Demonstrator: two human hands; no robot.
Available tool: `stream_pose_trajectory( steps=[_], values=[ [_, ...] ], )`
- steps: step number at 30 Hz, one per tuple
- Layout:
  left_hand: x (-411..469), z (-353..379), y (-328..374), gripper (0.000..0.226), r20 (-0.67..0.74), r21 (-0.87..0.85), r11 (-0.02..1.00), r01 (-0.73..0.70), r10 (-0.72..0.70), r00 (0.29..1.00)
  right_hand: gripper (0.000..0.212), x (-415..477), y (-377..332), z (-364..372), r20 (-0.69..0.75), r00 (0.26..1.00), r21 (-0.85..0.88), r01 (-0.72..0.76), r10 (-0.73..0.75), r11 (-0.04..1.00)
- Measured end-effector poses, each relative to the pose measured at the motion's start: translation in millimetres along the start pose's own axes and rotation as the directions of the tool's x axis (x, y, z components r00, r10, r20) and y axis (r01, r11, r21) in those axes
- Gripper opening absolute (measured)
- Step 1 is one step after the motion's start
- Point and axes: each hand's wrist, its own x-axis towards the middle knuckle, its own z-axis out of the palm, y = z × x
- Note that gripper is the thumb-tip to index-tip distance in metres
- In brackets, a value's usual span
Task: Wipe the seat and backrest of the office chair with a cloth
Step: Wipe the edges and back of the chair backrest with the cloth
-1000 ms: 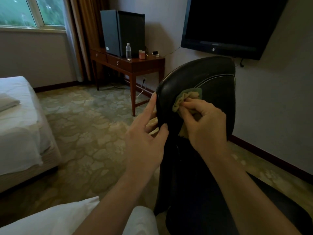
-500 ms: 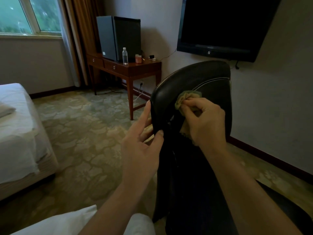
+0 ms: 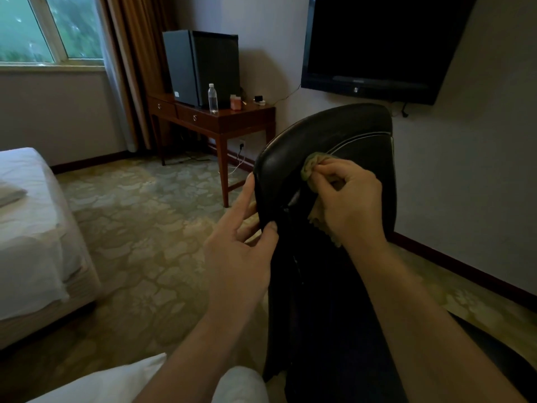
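While your right hand [image 3: 350, 207] grips the bunched cloth [image 3: 308, 167] in curled fingers [image 3: 331, 171] against the upper backrest [image 3: 334, 132], centre frame, your left hand [image 3: 238, 248] pinches its left edge. The backrest's long axis runs downward from the cloth; the right hand likely strokes that way.

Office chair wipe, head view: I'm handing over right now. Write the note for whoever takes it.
Left hand pinches the backrest at its left edge, steadying it.
Right hand holds the green cloth bunched against the upper backrest.
Done: unclear how much is wiped.
Left: rest of the backrest, then the seat, not clearly shown here.
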Motion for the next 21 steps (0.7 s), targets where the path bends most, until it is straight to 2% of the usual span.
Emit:
stream_pose_trajectory(
  steps=[7,10,12,18,21],
  values=[
    [-1.4,2.2,-2.0,0.072,-0.013,-0.020,1.000,0.007,-0.007,1.000,0.021,-38.9,2.3,2.2,0.097,0.971,-0.053,0.226,-0.220,0.973],
    [-0.7,3.6,-1.8,0.072,-0.007,-0.029,0.999,0.012,-0.012,1.000,0.017,-29.5,5.6,-1.5,0.095,0.968,-0.074,0.239,-0.232,0.968],
    [-0.4,3.7,-1.7,0.073,-0.006,-0.030,0.999,0.016,-0.016,1.000,0.014,-17.2,5.2,-4.5,0.077,0.982,-0.067,0.180,-0.175,0.981],
    [-0.9,2.8,-0.6,0.074,-0.007,-0.028,0.999,0.019,-0.019,1.000,0.015,-10.5,-3.1,-5.9,0.098,0.995,0.109,-0.024,0.013,0.994],
    [-1.8,3.7,-2.1,0.074,-0.026,-0.021,1.000,0.022,-0.023,0.999,0.019,-25.3,-2.4,-3.9,0.117,0.992,0.172,-0.059,0.039,0.983]
  ],
)
